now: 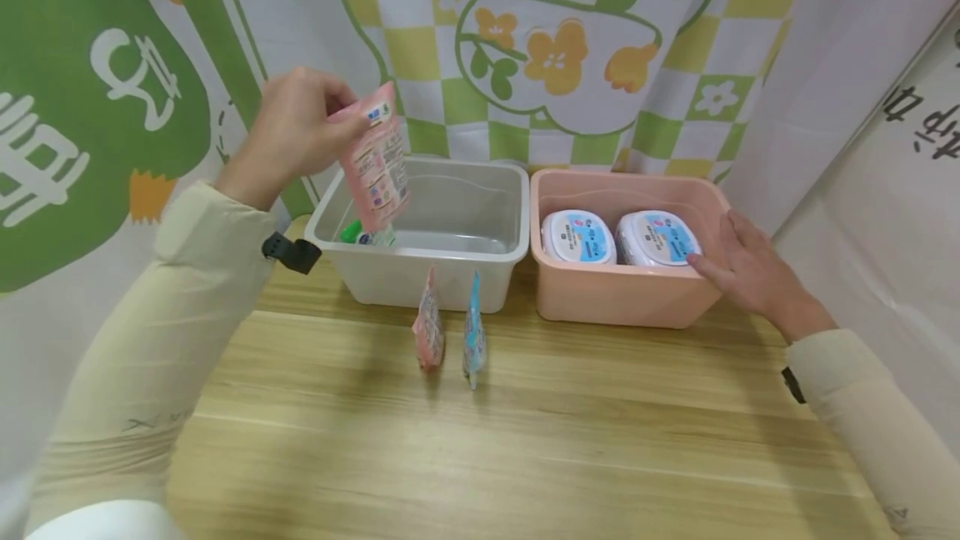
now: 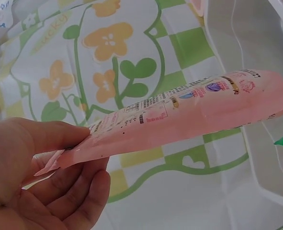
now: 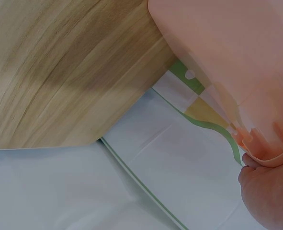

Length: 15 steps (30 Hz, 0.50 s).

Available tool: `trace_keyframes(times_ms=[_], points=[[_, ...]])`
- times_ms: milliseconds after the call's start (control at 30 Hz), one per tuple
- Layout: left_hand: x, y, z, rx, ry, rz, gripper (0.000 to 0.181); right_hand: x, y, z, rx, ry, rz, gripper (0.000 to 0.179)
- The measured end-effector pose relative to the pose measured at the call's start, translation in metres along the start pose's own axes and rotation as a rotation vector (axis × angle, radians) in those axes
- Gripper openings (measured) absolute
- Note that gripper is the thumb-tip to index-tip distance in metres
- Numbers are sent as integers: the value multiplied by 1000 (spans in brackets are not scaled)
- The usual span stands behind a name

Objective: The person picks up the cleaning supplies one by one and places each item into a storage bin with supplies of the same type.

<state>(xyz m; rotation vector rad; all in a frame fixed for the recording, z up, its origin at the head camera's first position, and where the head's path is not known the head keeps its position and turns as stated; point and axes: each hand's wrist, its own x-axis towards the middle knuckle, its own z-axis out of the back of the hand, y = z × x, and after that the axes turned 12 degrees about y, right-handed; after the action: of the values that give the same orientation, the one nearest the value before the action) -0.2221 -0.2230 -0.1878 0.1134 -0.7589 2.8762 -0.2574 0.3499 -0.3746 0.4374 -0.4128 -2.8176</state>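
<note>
Grey bin: it stands on the wooden table and serves as the landmark here; its open top faces up, so its inside can be reached from above.
Pink packet: the packet hangs over the left end of the grey bin, upper edge in the hand and lower end pointing down; held at one edge, it probably hangs by its own weight.
Left hand: it is above the grey bin's left end, thumb and fingers pinching the packet's edge, which leaves most of the printed face uncovered.
Green-and-white item: it lies inside the grey bin at the left end, partly hidden by the packet.
Standing packets: a second pink packet and a blue packet stand apart on edge before the grey bin; their wider bases presumably keep them upright.
Pink bin: it sits just right of the grey bin, holding a left tub and, farther from the grey bin, a right tub; its walls surround both.
Right hand: it is beyond the pink bin, farthest right of the grey bin, fingers fairly straight at the end wall, thumb over the rim, perhaps for steadiness; how hard it presses, I cannot tell.
</note>
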Motion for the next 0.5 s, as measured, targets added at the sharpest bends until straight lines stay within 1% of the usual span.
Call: trace_keyframes(times_ms=[100, 233, 333, 500], points=[[10, 1, -1, -11, 3, 19, 32, -1, 1, 0, 2, -1, 1, 102], [20, 1, -6, -4, -16, 23, 30, -1, 2, 1, 5, 5, -3, 102], [27, 2, -10, -9, -30, 20, 28, -1, 1, 1, 3, 6, -3, 102], [37, 6, -17, -20, -28, 37, 26, -1, 0, -1, 5, -6, 4, 102]])
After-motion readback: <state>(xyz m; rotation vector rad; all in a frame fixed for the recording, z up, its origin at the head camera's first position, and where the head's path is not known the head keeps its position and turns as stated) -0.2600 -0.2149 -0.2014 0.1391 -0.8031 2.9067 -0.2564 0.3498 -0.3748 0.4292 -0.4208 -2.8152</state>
